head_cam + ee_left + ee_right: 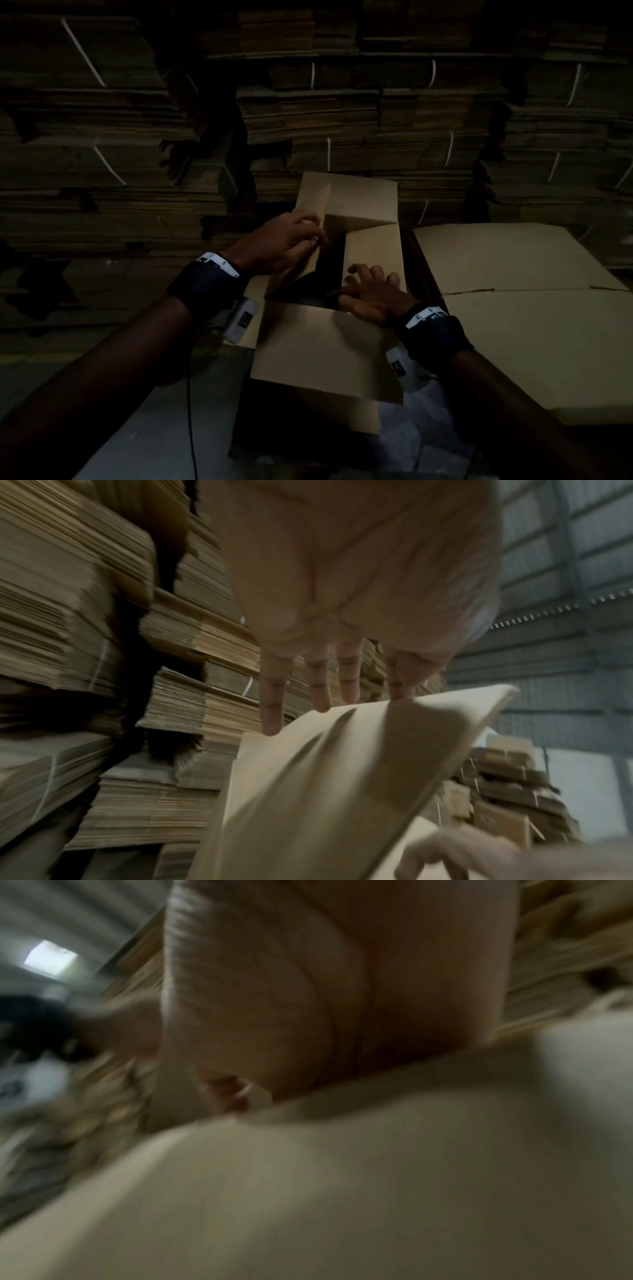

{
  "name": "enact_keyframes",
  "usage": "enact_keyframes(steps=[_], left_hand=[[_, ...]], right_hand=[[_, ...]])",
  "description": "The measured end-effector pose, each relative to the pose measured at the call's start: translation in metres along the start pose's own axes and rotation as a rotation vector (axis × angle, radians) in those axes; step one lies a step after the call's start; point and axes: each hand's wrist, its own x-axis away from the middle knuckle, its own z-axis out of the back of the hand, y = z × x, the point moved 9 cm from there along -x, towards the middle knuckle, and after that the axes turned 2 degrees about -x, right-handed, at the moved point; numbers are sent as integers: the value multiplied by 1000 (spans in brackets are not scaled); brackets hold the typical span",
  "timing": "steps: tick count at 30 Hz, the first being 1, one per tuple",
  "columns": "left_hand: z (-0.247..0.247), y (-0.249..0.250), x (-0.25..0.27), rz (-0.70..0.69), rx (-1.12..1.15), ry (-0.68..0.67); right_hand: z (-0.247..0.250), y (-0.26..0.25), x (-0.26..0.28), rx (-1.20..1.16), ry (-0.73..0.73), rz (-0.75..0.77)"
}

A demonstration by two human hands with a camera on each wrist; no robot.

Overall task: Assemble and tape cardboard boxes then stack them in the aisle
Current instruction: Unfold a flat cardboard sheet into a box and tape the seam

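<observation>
Head view: your left hand [281, 245] pinches the box's [325, 349] left flap [310, 202]; your right hand [371, 291] presses flat, fingers spread, on the right flap [375, 245].

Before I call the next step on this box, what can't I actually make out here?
- Inside of the box: black in the head view.
- Right hand fingers on the flap: right wrist view blurred, palm fills it.
- Left hand fingertips: behind the flap in the left wrist view.
- Tape: none visible.
</observation>
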Motion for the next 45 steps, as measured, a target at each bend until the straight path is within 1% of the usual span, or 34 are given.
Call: enact_keyframes(steps=[3,5,8,10,12,13,15,17,19,20,22,23,24,26,27,28,29,31,32,33,34,35,37,38,40,42,45], left_hand=[[6,-2,7,17,-2,39],[7,-5,12,49,1,48],[18,-11,18,84,6,112],[31,-9,24,78,-7,181],[45,-6,29,73,-36,244],[53,-4,31,81,-63,275],[63,-8,36,113,-161,315],[65,-22,43,185,-299,285],[61,-43,51,356,-433,185],[57,-52,56,453,-501,113],[38,-69,69,615,-593,-97],[26,-74,75,653,-602,-210],[11,-79,80,661,-576,-310],[-23,-84,91,670,-400,-448],[-42,-86,97,681,-288,-496],[-59,-85,103,692,-180,-525],[-75,-81,107,696,-57,-525],[-101,-72,110,661,193,-440],[-108,-69,110,643,283,-370],[-113,-69,111,631,335,-292],[-115,-70,112,624,356,-219],[-115,-68,113,623,369,-160],[-114,-57,113,621,401,-79],[-114,-51,112,625,406,-57],[-119,-42,112,654,412,-24],[-125,-33,110,669,447,30],[-136,-22,113,699,427,107]], right_hand=[[-5,-2,-7,78,50,-20],[0,-5,-6,48,96,-16],[23,-9,3,-120,224,66],[46,-7,13,-281,355,112],[70,1,28,-383,502,148],[78,7,35,-410,550,159],[92,21,48,-462,590,172],[105,35,61,-470,623,186],[121,48,75,-391,666,173],[124,59,81,-336,675,128],[122,80,90,-215,642,-4],[116,94,92,-160,608,-84],[108,106,94,-123,555,-167],[83,121,92,-127,357,-343],[65,127,89,-120,224,-423],[50,126,88,-93,104,-471],[36,121,88,-88,6,-484],[6,111,78,-228,-110,-435],[-6,103,74,-327,-128,-396],[-18,99,68,-427,-107,-356],[-24,96,64,-520,-48,-323],[-29,97,61,-593,40,-314],[-32,101,61,-688,218,-261],[-30,101,63,-715,265,-226],[-26,106,63,-714,290,-199],[-20,117,62,-684,248,-234],[-14,126,58,-620,126,-342]])
